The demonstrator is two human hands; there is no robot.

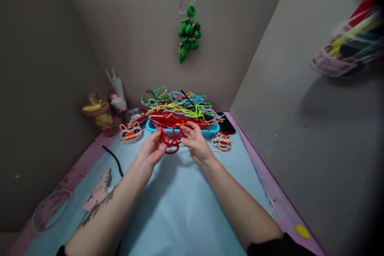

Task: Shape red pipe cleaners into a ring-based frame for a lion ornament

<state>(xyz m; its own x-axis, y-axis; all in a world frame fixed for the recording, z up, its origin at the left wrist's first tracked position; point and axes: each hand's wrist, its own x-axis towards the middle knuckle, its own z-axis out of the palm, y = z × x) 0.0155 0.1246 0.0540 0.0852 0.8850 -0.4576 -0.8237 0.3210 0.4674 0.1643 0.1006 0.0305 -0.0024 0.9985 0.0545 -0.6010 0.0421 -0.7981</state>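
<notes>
Between my two hands, above the light blue table cover (pixel 186 204), is a red pipe-cleaner frame (pixel 172 142) bent into loops with crossing struts. My left hand (pixel 153 147) grips its left side, fingers curled at the edge. On the other side my right hand (pixel 195 143) pinches the upper right part between thumb and fingers. Just behind stands a blue tray (pixel 215 130) heaped with pipe cleaners (pixel 180 106) of many colours. A lion-face piece (pixel 131 133) lies left of my hands, and a smaller one (pixel 222 142) lies to the right.
At left are a pink glue gun (pixel 100 192), a black pipe cleaner (pixel 115 159), a clear ring (pixel 51 211), a lidded cup (pixel 103 118) and a metal bowl (pixel 134 115). A black phone (pixel 226 122) lies behind right. Green ornament (pixel 189 34) hangs above; a holder (pixel 333 62) is on the right wall.
</notes>
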